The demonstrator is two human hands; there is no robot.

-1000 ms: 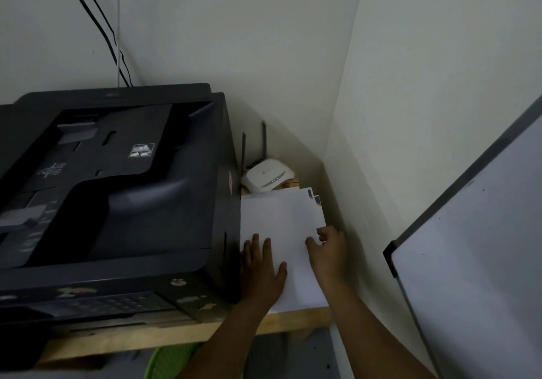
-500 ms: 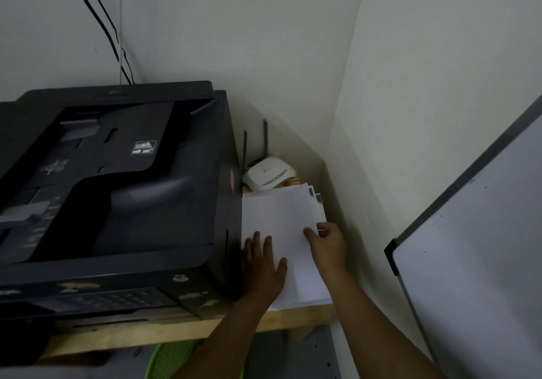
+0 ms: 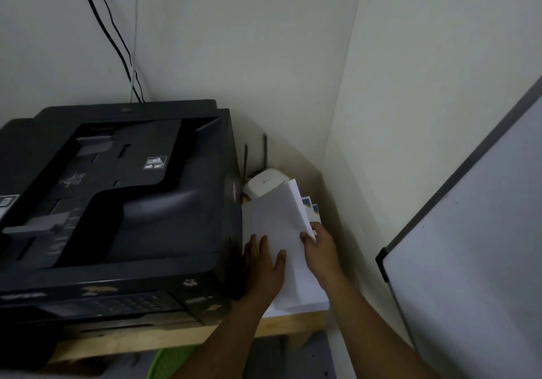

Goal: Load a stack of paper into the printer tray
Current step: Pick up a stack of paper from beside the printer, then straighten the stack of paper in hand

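Two bare forearms, no sleeves visible, bare hands (image 3: 264,264), five-fingered, unadorned

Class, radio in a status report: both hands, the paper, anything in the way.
Left hand flat on paper stack. Right hand lifting stack's right edge. Printer tight on left, router behind.

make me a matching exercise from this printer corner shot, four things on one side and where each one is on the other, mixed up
Things:
1. printer
2. router
3. left hand
4. whiteboard

Places:
A. leaning at the far right of the view
B. flat on the paper stack, next to the printer's side
C. in the corner behind the paper, antennas up
D. on the wooden shelf, filling the left of the view

Pairs: 1-D, 2-C, 3-B, 4-A
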